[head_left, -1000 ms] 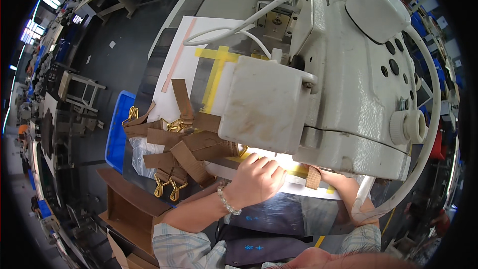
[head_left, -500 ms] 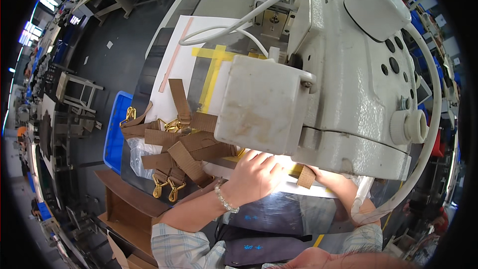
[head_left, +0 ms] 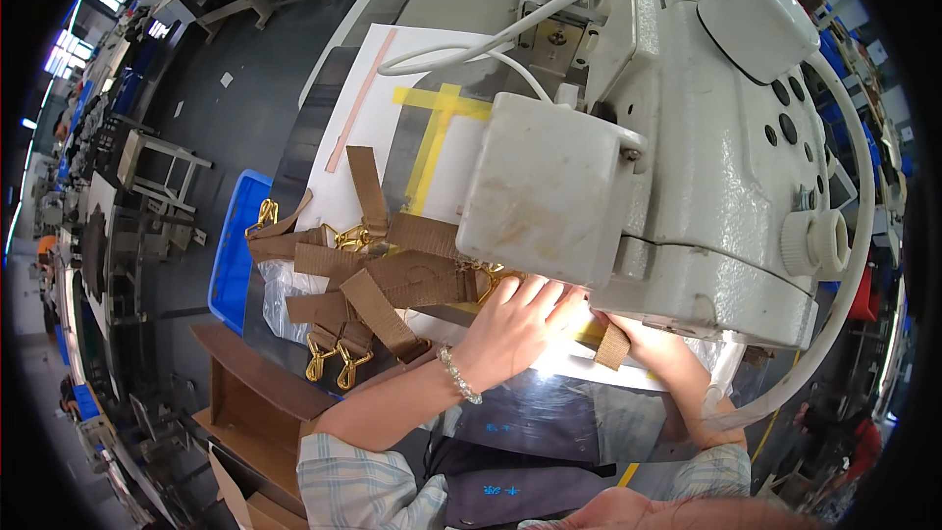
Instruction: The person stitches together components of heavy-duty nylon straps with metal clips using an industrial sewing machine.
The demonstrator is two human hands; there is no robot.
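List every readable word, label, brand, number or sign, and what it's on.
Blue marking on the dark cloth: too small to read.
Similar blue marking on the glossy tabletop, possibly a reflection: too blurred to read.
Sewing machine and brown straps: no readable text.

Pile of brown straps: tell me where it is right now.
In the head view, the brown straps lie left of centre, between the blue bin and the left hand, to the left of the sewing machine.
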